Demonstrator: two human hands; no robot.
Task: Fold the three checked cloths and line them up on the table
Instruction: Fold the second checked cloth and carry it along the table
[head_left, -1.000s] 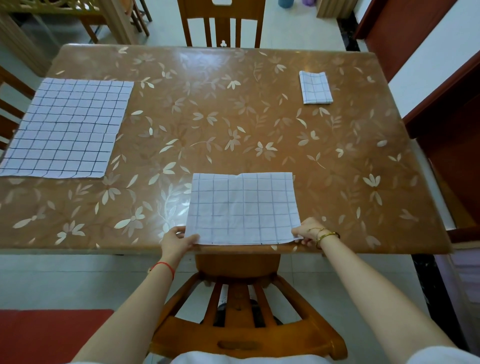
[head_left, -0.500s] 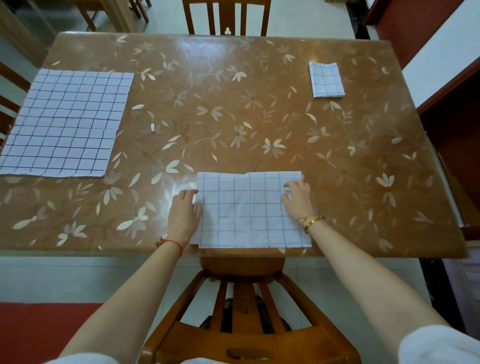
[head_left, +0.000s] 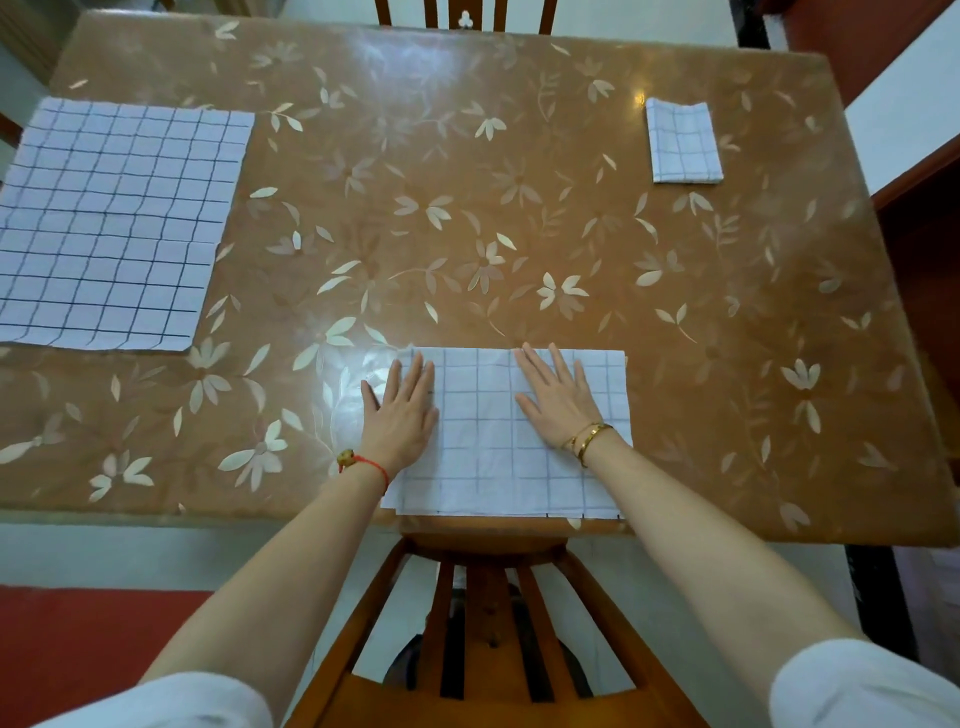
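Three white cloths with dark checks lie on the brown flower-patterned table (head_left: 519, 156). A half-folded cloth (head_left: 488, 467) lies at the near edge in front of me. My left hand (head_left: 402, 410) presses flat on its left edge, partly on the table. My right hand (head_left: 558, 397) lies flat with straight fingers on its right half. An unfolded cloth (head_left: 111, 223) is spread at the far left. A small folded cloth (head_left: 683, 143) sits at the far right.
A wooden chair (head_left: 483, 597) stands pushed under the near edge between my arms. Another chair back (head_left: 465, 15) shows at the far side. Dark red furniture (head_left: 919, 218) lines the right. A red mat (head_left: 93, 639) covers the floor at lower left.
Both hands left the near corners of the cloth and slid up onto it; they now press flat on it farther from me. The camera has moved closer.
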